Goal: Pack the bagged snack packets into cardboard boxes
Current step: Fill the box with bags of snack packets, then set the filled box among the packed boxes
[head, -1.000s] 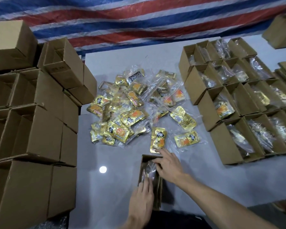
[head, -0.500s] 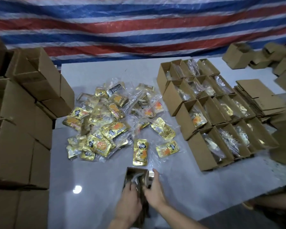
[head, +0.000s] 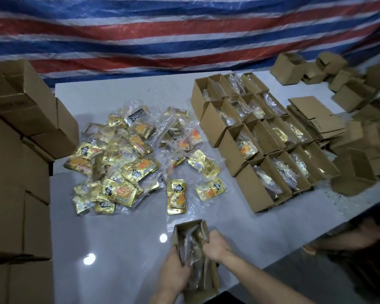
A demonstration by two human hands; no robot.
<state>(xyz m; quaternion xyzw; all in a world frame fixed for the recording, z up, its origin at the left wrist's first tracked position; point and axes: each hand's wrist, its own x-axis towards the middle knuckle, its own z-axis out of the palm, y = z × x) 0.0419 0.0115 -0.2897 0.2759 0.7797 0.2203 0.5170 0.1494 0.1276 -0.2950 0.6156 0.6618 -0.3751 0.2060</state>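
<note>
Forcing the clear bag [head: 190,246] down is, in my judgement, the main risk. It stands bunched inside the narrow cardboard box [head: 213,284], and a hard push could split a seam or crush the snacks. The box sits at the near edge of the table [head: 119,249] with its mouth tipped toward the person. A shove could therefore slide it off that edge or buckle a thin wall.

The left hand [head: 176,275] grips the box's left wall, fingers curled over the rim. The right hand [head: 216,244] curls over the right wall with its fingers tucked inside against the bag. I cannot tell whether they pinch the plastic.

Just beyond the hands lies one bagged gold packet [head: 177,196], with the loose pile of bagged snack packets [head: 130,161] farther off. Away to the right of the right hand, open boxes [head: 261,150] stand in tight rows, and those whose insides show hold a clear bag. Past them lie flat cardboard blanks [head: 316,119] and tumbled loose boxes [head: 349,88]. Stacked cartons [head: 20,172] rise to the left of the left hand. Most of their contents are hidden, though the top one looks empty.
</note>
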